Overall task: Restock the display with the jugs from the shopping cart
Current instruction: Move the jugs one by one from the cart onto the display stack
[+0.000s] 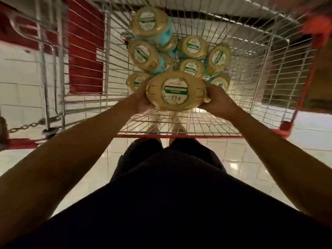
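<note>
Blur smears the labels, so the text is unreadable. Fingers of both grips are hidden behind the jug [177,90]. Left grip [142,99] and right grip [218,100] clasp its sides, holding it at the near end of the cart [260,51], over the pile [193,45]. Dark clothing blocks the lower frame. Pale glossy tile floor [251,159]; red panel [86,51] left of the cart. Count: one jug held, seven plain in the pile, two more half-buried — total beneath unclear.
</note>
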### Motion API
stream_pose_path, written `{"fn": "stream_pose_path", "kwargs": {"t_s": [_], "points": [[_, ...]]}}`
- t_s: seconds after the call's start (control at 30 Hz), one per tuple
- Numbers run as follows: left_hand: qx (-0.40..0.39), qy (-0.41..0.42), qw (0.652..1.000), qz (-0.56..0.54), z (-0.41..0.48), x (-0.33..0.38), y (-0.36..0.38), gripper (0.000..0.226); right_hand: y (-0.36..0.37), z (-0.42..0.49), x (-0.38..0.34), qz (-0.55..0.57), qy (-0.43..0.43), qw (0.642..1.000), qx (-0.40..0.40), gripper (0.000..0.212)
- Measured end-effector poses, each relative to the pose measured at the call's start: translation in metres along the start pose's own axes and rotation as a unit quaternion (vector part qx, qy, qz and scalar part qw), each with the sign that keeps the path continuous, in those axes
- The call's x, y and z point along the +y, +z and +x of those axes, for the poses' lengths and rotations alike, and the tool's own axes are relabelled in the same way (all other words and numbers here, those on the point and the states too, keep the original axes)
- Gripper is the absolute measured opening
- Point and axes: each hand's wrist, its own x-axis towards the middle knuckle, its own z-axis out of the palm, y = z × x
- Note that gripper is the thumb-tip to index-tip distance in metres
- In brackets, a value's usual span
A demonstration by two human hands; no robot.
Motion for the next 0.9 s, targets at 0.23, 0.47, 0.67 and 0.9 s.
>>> {"fn": "stream_pose_path", "kwargs": {"t_s": [0.23,0.47,0.67,0.9], "points": [[-0.038,0.062,0.997,-0.012,-0.058,0.033,0.023,0.057,-0.006,-0.043,-0.071,0.114,-0.047,0.985,0.120,0.053],[-0.057,0.091,0.986,0.123,-0.136,0.045,0.080,0.057,-0.003,-0.116,-0.129,0.304,-0.082,0.908,0.275,0.053],[-0.073,0.143,0.961,0.226,-0.161,0.011,0.140,0.061,-0.003,-0.191,-0.133,0.375,-0.109,0.840,0.377,0.047],[-0.107,0.116,0.905,0.395,-0.174,-0.084,0.231,0.065,-0.003,-0.307,-0.078,0.394,-0.089,0.754,0.518,0.028]]}}
